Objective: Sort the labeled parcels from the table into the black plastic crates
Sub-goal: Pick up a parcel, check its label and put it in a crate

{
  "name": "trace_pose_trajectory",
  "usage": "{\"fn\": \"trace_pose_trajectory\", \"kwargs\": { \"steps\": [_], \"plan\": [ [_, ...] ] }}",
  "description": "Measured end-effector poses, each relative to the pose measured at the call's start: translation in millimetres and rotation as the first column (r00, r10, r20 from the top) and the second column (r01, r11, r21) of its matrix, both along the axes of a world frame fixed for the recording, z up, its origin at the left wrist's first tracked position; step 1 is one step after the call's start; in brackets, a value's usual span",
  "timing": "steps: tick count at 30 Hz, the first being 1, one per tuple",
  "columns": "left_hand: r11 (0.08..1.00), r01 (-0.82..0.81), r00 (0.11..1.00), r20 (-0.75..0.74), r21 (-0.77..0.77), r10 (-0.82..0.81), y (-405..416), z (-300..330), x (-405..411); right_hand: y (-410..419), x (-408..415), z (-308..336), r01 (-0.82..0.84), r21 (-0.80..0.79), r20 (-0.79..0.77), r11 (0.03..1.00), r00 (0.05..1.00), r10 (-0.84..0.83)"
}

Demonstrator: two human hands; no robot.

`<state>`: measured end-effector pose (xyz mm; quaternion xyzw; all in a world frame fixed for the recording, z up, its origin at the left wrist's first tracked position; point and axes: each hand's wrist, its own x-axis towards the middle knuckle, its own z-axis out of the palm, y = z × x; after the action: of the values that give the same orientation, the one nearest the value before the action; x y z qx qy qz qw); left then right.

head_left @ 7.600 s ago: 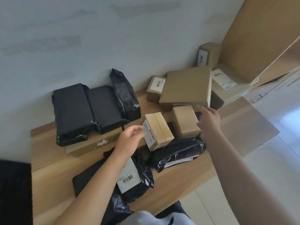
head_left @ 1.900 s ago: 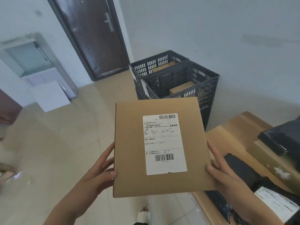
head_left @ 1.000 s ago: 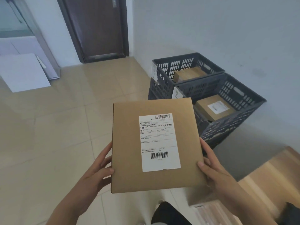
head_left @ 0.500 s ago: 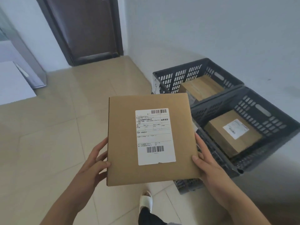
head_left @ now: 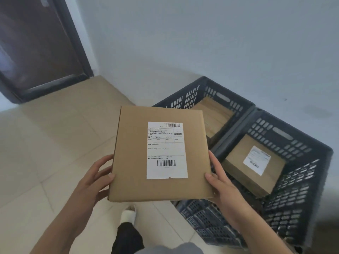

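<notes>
Now both hands hold one flat cardboard parcel (head_left: 159,154) in the air, label (head_left: 166,150) up, above the tiled floor (head_left: 51,143) and just beside the two black plastic crates: the left hand (head_left: 93,178) grips its left edge with the thumb on top and fingers under it, and the right hand (head_left: 220,182) grips the right edge in the same way. Behind the parcel, the far crate (head_left: 207,92) contains a brown box (head_left: 214,116) with no label visible, while the near crate (head_left: 300,173) contains one cardboard box (head_left: 255,167) with a white label on its top, lying tilted against the bottom. Both crates stand side by side, touching, along the white wall (head_left: 201,33), and a dark door (head_left: 36,43) is at the left.
</notes>
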<state>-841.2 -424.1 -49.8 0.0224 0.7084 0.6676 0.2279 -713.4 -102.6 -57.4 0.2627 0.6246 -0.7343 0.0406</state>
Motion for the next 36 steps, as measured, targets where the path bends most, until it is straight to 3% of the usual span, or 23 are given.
{"fn": "trace_pose_trajectory", "kwargs": {
  "steps": [9,14,19,26,32,36],
  "plan": [
    [0.936,0.351,0.935,0.055,-0.033,-0.349,76,-15,-219,3,-114,-6,0.375,-0.017,0.08,0.927,0.925,-0.372],
    [0.83,0.553,0.829,0.142,-0.069,-0.541,134,-21,-306,3,-154,-5,0.613,0.004,0.166,0.79,0.779,-0.605],
    [0.689,0.702,0.712,0.153,-0.18,-0.686,210,-28,-340,7,-177,-12,0.777,0.082,0.212,0.625,0.599,-0.772],
    [0.55,0.8,0.595,0.203,-0.238,-0.778,307,-48,-359,63,-208,-36,0.834,0.15,0.236,0.531,0.491,-0.838],
    [0.522,0.795,0.602,0.298,-0.307,-0.741,367,-73,-377,127,-244,-69,0.846,0.175,0.211,0.504,0.468,-0.858],
    [0.56,0.779,0.626,0.3,-0.281,-0.72,404,-91,-387,162,-261,-95,0.842,0.206,0.199,0.499,0.464,-0.863]
  ]
}}
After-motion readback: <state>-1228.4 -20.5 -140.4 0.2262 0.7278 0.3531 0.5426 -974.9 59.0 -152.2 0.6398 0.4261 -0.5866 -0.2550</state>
